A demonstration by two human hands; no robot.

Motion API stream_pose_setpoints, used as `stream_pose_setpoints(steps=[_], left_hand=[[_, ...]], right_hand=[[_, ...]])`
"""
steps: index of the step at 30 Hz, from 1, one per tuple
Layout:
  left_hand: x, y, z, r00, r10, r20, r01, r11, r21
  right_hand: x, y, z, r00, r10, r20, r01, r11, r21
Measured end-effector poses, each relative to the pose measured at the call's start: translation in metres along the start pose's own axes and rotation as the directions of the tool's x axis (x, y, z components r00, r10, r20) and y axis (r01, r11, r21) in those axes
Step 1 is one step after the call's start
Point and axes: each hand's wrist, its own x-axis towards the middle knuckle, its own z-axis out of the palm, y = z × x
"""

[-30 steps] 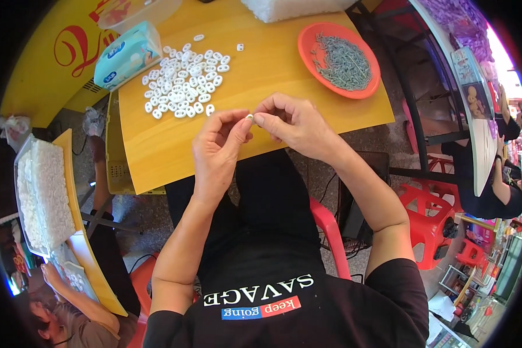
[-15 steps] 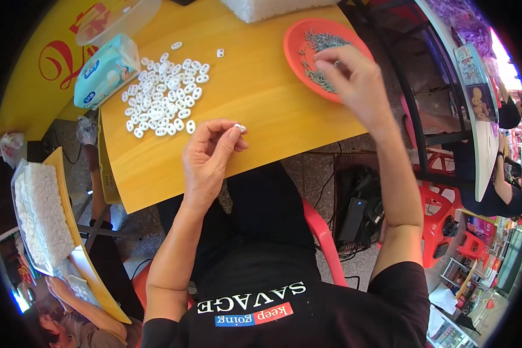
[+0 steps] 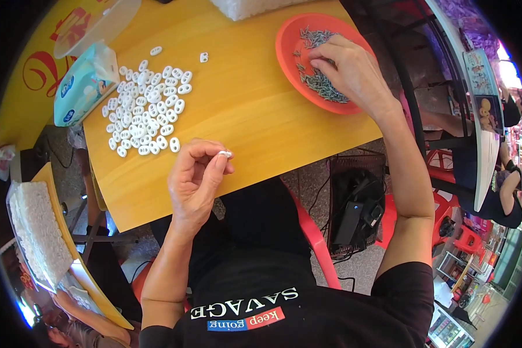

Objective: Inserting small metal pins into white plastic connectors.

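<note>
My left hand (image 3: 192,182) is closed just above the table's front edge, pinching a small white plastic piece (image 3: 226,154) between thumb and fingertips. Most of that piece is hidden by the fingers. To its left lies a loose heap of white oval plastic pieces (image 3: 138,119), each with two holes. My right hand (image 3: 356,72) is over a round red-orange bowl (image 3: 285,58) at the far right of the table. Its thumb and fingers are bent close together above the small grey metal screws (image 3: 325,87). Whatever is between those fingertips is too small to make out.
One white piece (image 3: 203,57) lies apart on the yellow table (image 3: 238,98). A blue tissue pack (image 3: 86,84) and a clear plastic tub (image 3: 101,29) stand at the left edge. At the back is a white bulk bag (image 3: 252,7). A red chair arm (image 3: 316,243) curves beside me.
My right hand has moved lower, closer to the screws in the bowl. My left hand keeps its pinch on the white piece. The whole view has shifted slightly.
</note>
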Motion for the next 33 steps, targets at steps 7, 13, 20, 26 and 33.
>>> stream_pose_setpoints(steps=[7, 13, 20, 26, 33], left_hand=[[0.000, 0.000, -0.001, 1.000, 0.018, 0.015, -0.019, 1.000, 0.013], [0.000, 0.002, 0.000, 1.000, -0.001, 0.012, 0.001, 1.000, -0.006], [0.000, 0.002, -0.002, 1.000, -0.008, 0.024, 0.009, 1.000, -0.029], [0.000, -0.001, -0.003, 1.000, -0.009, 0.025, 0.010, 1.000, -0.024], [-0.002, 0.000, -0.003, 0.999, -0.019, 0.032, 0.020, 1.000, -0.022]], right_hand=[[0.006, -0.004, 0.007, 0.997, 0.049, 0.068, -0.042, 0.995, -0.090], [0.010, -0.009, 0.007, 0.993, 0.045, 0.109, -0.036, 0.996, -0.083], [0.013, 0.001, -0.008, 0.993, 0.053, -0.108, -0.055, 0.998, -0.015], [0.007, -0.007, -0.014, 0.993, 0.073, 0.090, -0.068, 0.996, -0.064], [0.008, -0.007, -0.003, 0.993, 0.045, 0.107, -0.038, 0.997, -0.071]])
